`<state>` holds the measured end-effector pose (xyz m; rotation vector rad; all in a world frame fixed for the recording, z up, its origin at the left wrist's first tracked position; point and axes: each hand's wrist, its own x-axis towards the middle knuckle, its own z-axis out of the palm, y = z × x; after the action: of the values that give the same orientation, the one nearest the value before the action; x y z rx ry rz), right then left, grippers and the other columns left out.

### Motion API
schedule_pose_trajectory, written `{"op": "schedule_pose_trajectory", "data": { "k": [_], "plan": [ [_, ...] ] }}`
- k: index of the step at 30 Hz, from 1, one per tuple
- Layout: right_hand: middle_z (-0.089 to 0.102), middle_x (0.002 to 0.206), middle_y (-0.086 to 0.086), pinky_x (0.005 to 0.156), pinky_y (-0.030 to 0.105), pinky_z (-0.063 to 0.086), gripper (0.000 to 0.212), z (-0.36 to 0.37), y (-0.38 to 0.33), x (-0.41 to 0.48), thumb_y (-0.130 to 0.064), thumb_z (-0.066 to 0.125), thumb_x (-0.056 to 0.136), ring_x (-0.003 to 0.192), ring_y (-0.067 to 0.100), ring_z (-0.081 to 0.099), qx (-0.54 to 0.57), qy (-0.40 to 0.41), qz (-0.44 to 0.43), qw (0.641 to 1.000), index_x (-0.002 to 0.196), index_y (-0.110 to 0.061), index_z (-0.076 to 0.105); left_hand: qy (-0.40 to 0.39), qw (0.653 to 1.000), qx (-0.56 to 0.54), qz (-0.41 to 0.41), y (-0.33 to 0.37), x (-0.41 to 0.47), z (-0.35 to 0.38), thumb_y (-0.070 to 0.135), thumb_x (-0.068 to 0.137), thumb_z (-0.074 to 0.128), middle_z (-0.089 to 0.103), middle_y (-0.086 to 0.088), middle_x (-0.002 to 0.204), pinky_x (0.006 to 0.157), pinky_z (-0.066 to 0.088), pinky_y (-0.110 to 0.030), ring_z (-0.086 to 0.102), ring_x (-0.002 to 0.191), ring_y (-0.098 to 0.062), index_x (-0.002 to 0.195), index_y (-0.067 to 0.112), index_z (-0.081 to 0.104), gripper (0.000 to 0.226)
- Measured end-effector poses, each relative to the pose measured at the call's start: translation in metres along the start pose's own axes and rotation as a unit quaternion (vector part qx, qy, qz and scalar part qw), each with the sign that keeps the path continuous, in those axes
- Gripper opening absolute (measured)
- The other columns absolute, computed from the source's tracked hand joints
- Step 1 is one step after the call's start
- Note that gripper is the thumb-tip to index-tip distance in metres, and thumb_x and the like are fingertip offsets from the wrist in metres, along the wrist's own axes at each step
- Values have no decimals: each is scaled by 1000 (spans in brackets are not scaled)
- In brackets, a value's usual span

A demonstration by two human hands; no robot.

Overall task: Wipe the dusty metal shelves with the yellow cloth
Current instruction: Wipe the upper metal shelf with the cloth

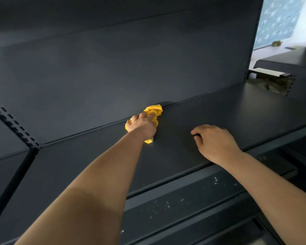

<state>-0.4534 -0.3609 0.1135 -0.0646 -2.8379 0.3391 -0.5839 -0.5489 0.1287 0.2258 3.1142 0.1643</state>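
A: What colour is the shelf (219, 117) across the middle of the frame?

B: Dark charcoal grey, plain and matte. The back panel (113, 64) above it is the same dark grey, a little bluer where light falls on it.

A: And the cloth (153, 112)?

B: Bright yellow, with no pattern, at the centre of the frame.

A: Anything patterned?

B: The upright post (12, 121) at the left has two rows of small black slots running down it. The lower shelf (184, 197) at the bottom right is dark grey flecked with pale white specks. In the upper right corner, a wall covering (279, 18) is pale blue with small white marks.
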Motion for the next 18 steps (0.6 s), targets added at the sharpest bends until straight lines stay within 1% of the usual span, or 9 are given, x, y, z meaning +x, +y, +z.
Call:
{"op": "schedule_pose_trajectory", "data": {
  "k": [2, 5, 9, 11, 14, 18],
  "plan": [
    [63, 122, -7, 87, 36, 45, 29, 1, -3, -1, -25, 46, 95, 108, 17, 60, -4, 9, 13, 1000, 120, -29, 60, -1, 999, 0, 36, 8, 3, 1, 41, 98, 29, 18, 9, 156, 115, 12, -50, 17, 140, -28, 144, 45, 25, 46],
    [61, 125, -5, 85, 35, 44, 31, 1, -13, -4, -22, 44, 95, 110, 19, 59, -8, 6, 24, 1000, 122, -29, 59, 3, 996, -9, 84, 10, -3, 4, 43, 98, 28, 19, 11, 155, 114, 15, -48, 18, 139, -27, 144, 46, 27, 46],
    [60, 127, -4, 88, 37, 44, 32, 0, -38, -13, -21, 43, 95, 113, 20, 57, -5, -4, 19, 1000, 122, -30, 59, 8, 992, -32, 122, 0, -31, 5, 45, 97, 31, 20, 9, 154, 113, 16, -45, 18, 137, -27, 141, 47, 31, 44],
    [60, 126, -4, 88, 38, 46, 32, 0, -52, -22, -20, 43, 95, 113, 21, 57, -6, 1, 6, 1000, 120, -30, 60, 5, 992, -36, 120, -1, -49, 6, 46, 97, 32, 19, 7, 154, 113, 16, -45, 17, 137, -27, 142, 45, 30, 45],
    [62, 123, -3, 84, 37, 45, 34, 2, -70, -39, -17, 46, 93, 111, 22, 58, -15, 10, -4, 1000, 121, -30, 61, 2, 996, -30, 87, -1, -82, 6, 42, 98, 33, 17, 3, 155, 113, 15, -48, 15, 138, -30, 145, 40, 26, 48],
    [62, 121, -1, 80, 37, 43, 39, 1, -82, -68, -12, 48, 90, 109, 24, 59, -29, 17, 0, 999, 123, -29, 59, 20, 997, -26, 69, -4, -128, 8, 40, 98, 32, 18, -1, 155, 113, 14, -51, 15, 138, -33, 146, 32, 27, 48]
  ]
}}
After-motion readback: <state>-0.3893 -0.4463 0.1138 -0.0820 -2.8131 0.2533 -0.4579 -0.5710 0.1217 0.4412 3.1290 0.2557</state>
